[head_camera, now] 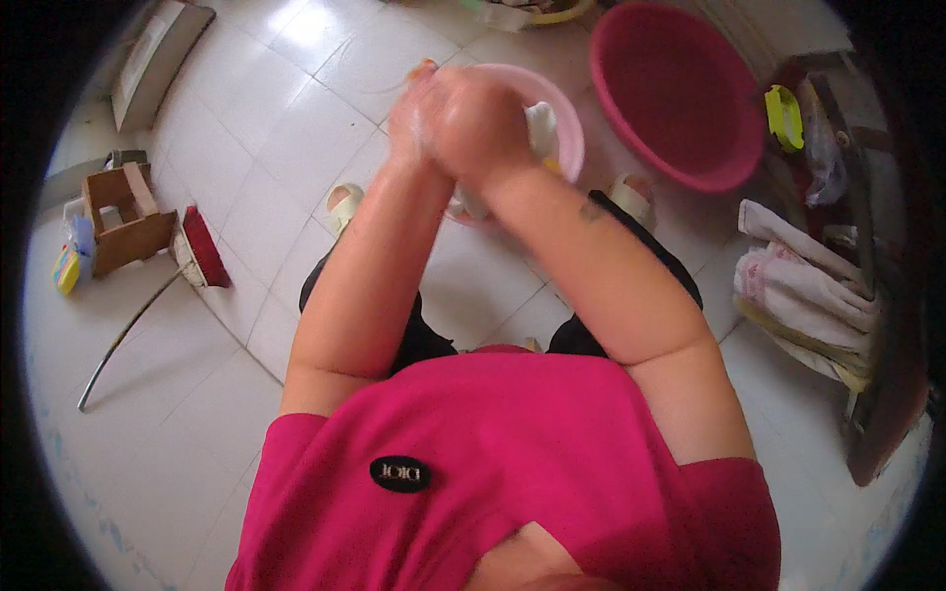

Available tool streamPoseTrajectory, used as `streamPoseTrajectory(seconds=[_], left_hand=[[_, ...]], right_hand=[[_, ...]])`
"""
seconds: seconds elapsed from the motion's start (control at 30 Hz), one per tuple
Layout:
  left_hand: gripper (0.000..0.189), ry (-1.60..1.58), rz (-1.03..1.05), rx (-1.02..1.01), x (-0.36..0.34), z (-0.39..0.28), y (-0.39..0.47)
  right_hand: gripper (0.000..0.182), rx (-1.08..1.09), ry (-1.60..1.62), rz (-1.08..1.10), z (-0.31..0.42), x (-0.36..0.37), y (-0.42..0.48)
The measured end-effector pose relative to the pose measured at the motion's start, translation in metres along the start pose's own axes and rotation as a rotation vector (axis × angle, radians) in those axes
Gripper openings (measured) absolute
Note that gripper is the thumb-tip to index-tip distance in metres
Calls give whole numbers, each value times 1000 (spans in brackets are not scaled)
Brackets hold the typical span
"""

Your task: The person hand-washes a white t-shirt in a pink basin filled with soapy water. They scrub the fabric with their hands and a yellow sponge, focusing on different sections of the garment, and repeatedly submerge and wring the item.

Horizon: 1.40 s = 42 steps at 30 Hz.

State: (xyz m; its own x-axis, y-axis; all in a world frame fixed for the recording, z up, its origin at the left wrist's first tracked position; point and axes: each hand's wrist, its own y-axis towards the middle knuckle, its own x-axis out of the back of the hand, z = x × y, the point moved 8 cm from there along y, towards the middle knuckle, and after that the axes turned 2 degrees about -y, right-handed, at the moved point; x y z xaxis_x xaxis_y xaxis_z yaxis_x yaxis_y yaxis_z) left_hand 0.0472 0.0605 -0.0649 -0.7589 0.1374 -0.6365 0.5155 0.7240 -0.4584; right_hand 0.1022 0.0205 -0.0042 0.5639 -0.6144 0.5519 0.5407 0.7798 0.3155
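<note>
My left hand [410,114] and my right hand [480,122] are pressed together above a pink basin [570,144]. They look wet, with whitish streaks like suds where they meet. My right hand is blurred and covers part of the left. Whether anything lies between the palms is hidden. A small orange patch shows at the far tip of the left hand; I cannot tell what it is. In the basin, partly behind my right hand and wrist, is a white cloth-like item [542,122] with a yellow bit beside it.
A larger dark pink basin [676,96] stands at the far right. Towels [802,295] hang at the right near a yellow-green plastic item [783,118]. To the left are a red-bristled broom [203,247] and a wooden stool [133,229]. My sandalled feet flank the basin on the tiled floor [251,148].
</note>
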Motion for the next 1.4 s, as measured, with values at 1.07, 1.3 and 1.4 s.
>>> streamPoseTrajectory(seconds=[1.07,1.3,1.4], left_hand=[[41,134,85,13,-5,12,-9],[42,839,496,102,-37,1,-14],[40,658,339,-4,-34,-27,-12]], right_hand=[[31,-213,-108,75,-46,21,31],[28,-294,363,75,-94,48,63],[28,-350,658,335,-78,38,56]])
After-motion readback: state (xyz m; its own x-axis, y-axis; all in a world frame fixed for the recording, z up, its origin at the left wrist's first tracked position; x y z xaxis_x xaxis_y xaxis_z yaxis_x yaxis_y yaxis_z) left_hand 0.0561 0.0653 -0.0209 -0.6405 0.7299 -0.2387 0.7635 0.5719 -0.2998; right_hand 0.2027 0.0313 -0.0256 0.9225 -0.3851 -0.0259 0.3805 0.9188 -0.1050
